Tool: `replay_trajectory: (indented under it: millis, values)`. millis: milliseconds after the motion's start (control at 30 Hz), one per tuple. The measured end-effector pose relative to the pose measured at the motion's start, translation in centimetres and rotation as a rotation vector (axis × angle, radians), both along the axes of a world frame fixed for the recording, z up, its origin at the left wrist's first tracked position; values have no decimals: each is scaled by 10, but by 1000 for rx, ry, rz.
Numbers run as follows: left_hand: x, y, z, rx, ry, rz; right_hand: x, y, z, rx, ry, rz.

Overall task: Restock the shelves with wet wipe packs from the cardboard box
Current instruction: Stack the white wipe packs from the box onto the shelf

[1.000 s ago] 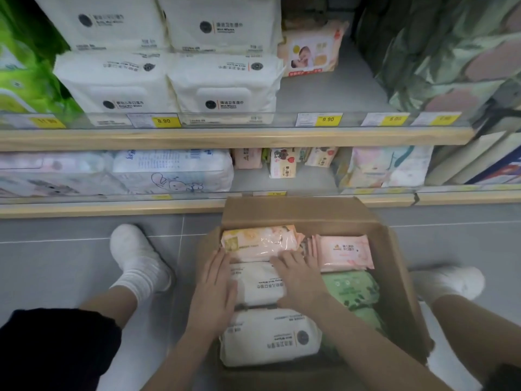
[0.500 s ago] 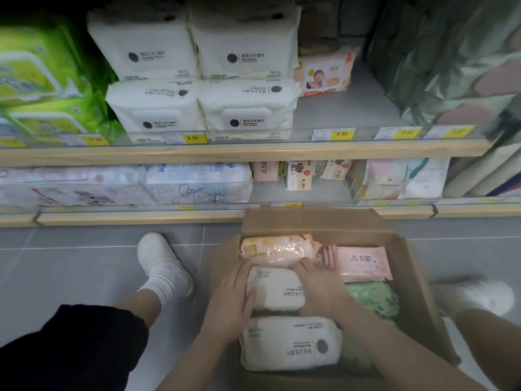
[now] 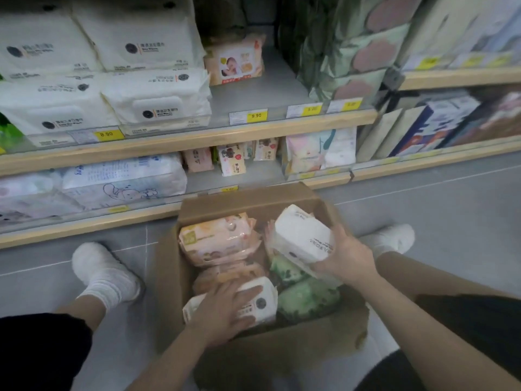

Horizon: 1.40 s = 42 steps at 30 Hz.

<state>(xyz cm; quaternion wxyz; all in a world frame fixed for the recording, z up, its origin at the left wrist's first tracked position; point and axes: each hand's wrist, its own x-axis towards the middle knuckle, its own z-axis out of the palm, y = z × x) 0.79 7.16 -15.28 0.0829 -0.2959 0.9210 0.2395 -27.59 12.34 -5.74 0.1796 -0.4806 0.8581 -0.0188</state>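
Head view: right hand (image 3: 348, 261) gripping a white wipe pack (image 3: 303, 237), raised over the cardboard box (image 3: 248, 198). Left hand (image 3: 225, 309) lying flat, fingers straight, on another white pack (image 3: 263, 301) inside. Early going, probably: several packs left in the box, bare space on the upper shelf (image 3: 270, 88). Grey tiled floor (image 3: 451, 198), shop aisle.

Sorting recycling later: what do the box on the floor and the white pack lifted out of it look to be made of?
Box: plain brown cardboard, matte, with creased flaps. White pack held by the right hand: apparently soft plastic film, slightly glossy, wrinkling at its ends; its contents are hidden.
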Motion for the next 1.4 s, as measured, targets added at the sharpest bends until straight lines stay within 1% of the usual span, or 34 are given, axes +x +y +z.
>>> replay_trajectory:
  millis: [67,167,233,333,533,633,733,833,967,1100,1267,1400]
  values:
    - [2,-7,-3,-37,-17,-12,-6,6,-6,8,-55,-92]
    - [-1,-20,1,-13,-123,-41,-10,8,-13,12,-137,-181]
    - [-5,-27,3,-16,-170,-40,-10,7,-18,19,-180,-211]
    - [-12,-35,7,-38,-180,-72,-10,2,-18,24,-221,-230]
    - [-25,-53,25,11,-182,-67,-12,-7,7,38,-194,-157]
    - [-24,-67,56,21,-181,-36,-16,-16,33,-49,-227,-132]
    - [-16,-86,95,-1,-115,37,-16,-31,61,-126,-245,-110]
    - [3,-105,129,-63,-43,97,-10,-52,88,-199,-198,-54]
    - [49,-134,162,-130,15,205,13,-90,120,-261,-152,44]
    - [100,-158,181,-209,3,333,45,-138,141,-298,-107,169]
    - [166,-193,195,-291,-10,518,107,-204,171,-355,-26,331]
    - [212,-214,206,-357,-11,614,165,-256,197,-426,-60,502]
